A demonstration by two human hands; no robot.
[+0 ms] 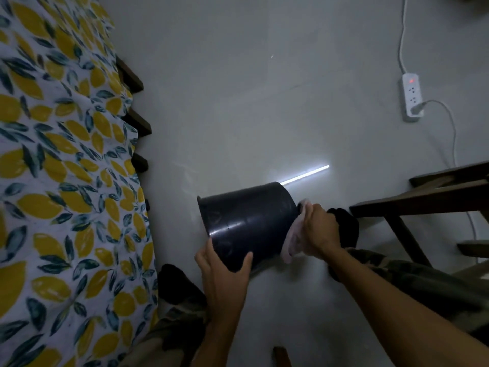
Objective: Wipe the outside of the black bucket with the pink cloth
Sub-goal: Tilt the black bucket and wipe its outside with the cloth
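Observation:
The black bucket point(248, 221) is tipped on its side above the floor, its rim toward the left and its base toward the right. My left hand point(225, 274) grips the bucket's near side wall from below. My right hand point(318, 229) presses the pink cloth point(292, 242) flat against the bucket's base end. Most of the cloth is hidden under that hand; only its pale edge shows.
A bed with a lemon-print sheet point(66, 168) fills the left side. A dark wooden stool point(423, 202) stands at the right. A white power strip point(412, 100) with its cable lies on the grey floor point(264, 102) at far right. My legs in camouflage trousers point(423, 282) flank the bucket.

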